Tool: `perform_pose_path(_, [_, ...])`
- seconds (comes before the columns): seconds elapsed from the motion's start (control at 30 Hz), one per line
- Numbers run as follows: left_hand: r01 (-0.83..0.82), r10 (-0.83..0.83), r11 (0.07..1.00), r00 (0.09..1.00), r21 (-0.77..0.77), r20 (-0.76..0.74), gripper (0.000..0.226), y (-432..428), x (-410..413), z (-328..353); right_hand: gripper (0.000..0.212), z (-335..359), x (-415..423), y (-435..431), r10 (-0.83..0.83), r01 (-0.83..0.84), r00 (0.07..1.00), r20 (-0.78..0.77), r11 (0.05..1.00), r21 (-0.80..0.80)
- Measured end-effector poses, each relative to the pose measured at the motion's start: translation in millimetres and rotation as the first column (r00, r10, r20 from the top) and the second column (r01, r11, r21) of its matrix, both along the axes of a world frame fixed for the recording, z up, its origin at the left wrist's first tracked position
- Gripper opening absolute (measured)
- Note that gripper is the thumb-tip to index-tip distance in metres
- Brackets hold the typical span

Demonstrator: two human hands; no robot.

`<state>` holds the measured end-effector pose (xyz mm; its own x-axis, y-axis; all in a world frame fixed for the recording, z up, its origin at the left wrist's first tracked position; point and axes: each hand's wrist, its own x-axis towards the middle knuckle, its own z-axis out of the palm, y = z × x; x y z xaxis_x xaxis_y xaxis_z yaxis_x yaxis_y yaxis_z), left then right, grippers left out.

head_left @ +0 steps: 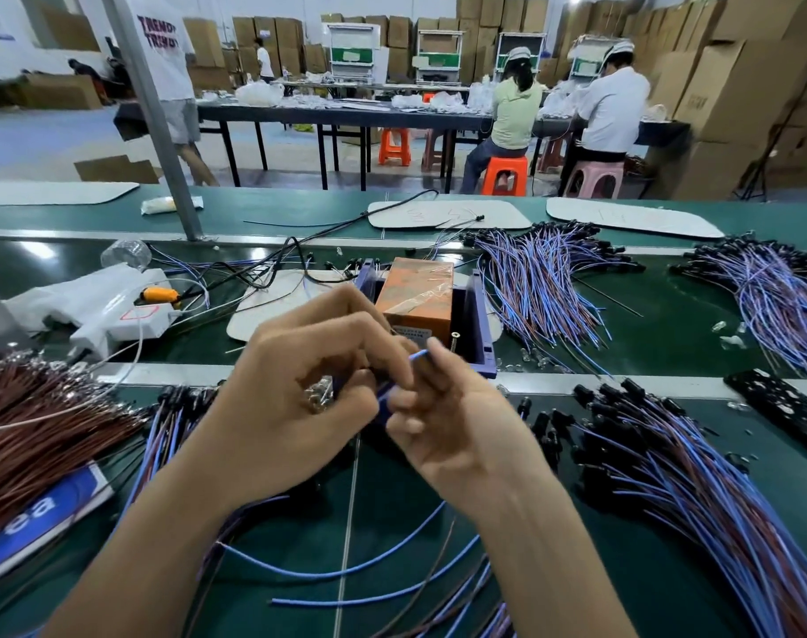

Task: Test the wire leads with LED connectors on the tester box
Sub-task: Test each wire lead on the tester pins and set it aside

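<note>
Pinching a blue wire lead (419, 356) in its curled fingers, the right hand (443, 416) sits at centre frame, touching the left hand (295, 402), which is curled around small clear parts (321, 394). Just above them, the orange tester box (417, 294) stands in a blue tray (480, 324). Bundled wire leads (668, 467) lie at lower right on the green tabletop (668, 324).

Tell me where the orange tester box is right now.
Head view, centre: the orange tester box sits inside a blue bin, just beyond the left hand and right hand, with a fanned bundle of wire leads to its right.
</note>
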<state>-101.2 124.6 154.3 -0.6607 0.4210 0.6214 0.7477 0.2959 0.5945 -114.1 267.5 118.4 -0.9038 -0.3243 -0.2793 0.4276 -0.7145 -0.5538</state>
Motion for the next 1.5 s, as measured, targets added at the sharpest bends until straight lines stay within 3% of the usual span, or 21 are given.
perform_pose_path(0.13, [0.085, -0.088, 0.996, 0.993, 0.036, 0.079, 0.023, -5, 0, -1, 0.016, 13, 0, 25, -0.218, 0.221, 0.975, 0.037, 0.957, -0.186])
perform_pose_path(0.23, [0.087, -0.119, 0.976, 0.981, 0.198, 0.154, 0.020, -14, -2, -1, 0.016, 17, 0, 47, -0.357, 0.344, 0.934, 0.007, 0.893, -0.289])
perform_pose_path(0.4, [-0.140, 0.058, 0.929, 0.969, 0.341, 0.239, 0.033, -29, -14, -4, 0.031, 20, -1, 84, -0.584, 0.560, 0.805, -0.108, 0.807, -0.189])
perform_pose_path(0.47, [-0.172, 0.109, 0.951, 0.964, 0.255, 0.244, 0.034, -32, -22, -8, 0.036, 20, 0, 93, -0.646, 0.635, 0.738, -0.195, 0.763, -0.125])
perform_pose_path(0.57, [-0.168, 0.184, 0.982, 0.951, -0.084, 0.248, 0.034, -29, -33, -16, 0.040, 20, 2, 104, -0.726, 0.768, 0.577, -0.375, 0.638, -0.052])
perform_pose_path(0.67, [-0.154, 0.197, 0.974, 0.939, -0.168, 0.283, 0.035, -22, -35, -23, 0.038, 22, 3, 112, -0.721, 0.844, 0.397, -0.568, 0.530, -0.083])
perform_pose_path(0.73, [-0.134, 0.186, 0.974, 0.932, -0.182, 0.311, 0.038, -18, -36, -26, 0.035, 21, 3, 113, -0.658, 0.846, 0.356, -0.664, 0.528, -0.070])
perform_pose_path(0.83, [-0.087, 0.187, 0.959, 0.907, -0.268, 0.377, 0.018, -17, -40, -35, 0.032, 16, 2, 111, -0.563, 0.826, 0.380, -0.734, 0.564, -0.005])
perform_pose_path(0.9, [-0.012, 0.207, 0.907, 0.883, -0.422, 0.421, 0.012, -12, -44, -44, 0.030, 14, 1, 110, -0.525, 0.800, 0.390, -0.757, 0.599, -0.003])
perform_pose_path(1.0, [0.181, 0.190, 0.770, 0.851, -0.611, 0.490, 0.021, 7, -44, -64, 0.037, 13, -1, 109, -0.467, 0.748, 0.403, -0.787, 0.663, -0.010])
perform_pose_path(1.1, [0.294, 0.158, 0.687, 0.832, -0.664, 0.532, 0.040, 32, -40, -84, 0.046, 13, -1, 107, -0.399, 0.700, 0.432, -0.809, 0.714, 0.022])
perform_pose_path(1.23, [0.390, 0.082, 0.604, 0.837, -0.695, 0.541, 0.041, 48, -34, -99, 0.043, 13, 3, 106, -0.180, 0.605, 0.545, -0.819, 0.760, 0.236])
perform_pose_path(1.3, [0.459, 0.041, 0.591, 0.804, -0.663, 0.593, 0.038, 49, -32, -99, 0.031, 15, 3, 105, 0.006, 0.480, 0.676, -0.737, 0.755, 0.447])
perform_pose_path(1.37, [0.510, 0.014, 0.582, 0.772, -0.633, 0.635, 0.034, 48, -31, -96, 0.020, 15, 2, 102, 0.233, 0.226, 0.820, -0.523, 0.707, 0.670])
perform_pose_path(1.43, [0.477, 0.011, 0.628, 0.785, -0.615, 0.619, 0.027, 44, -32, -90, 0.025, 7, 1, 98, 0.410, -0.003, 0.870, -0.274, 0.560, 0.828])
perform_pose_path(1.5, [0.335, 0.042, 0.775, 0.819, -0.536, 0.572, 0.023, 38, -35, -80, 0.029, -1, 1, 91, 0.494, -0.126, 0.861, -0.117, 0.432, 0.893])
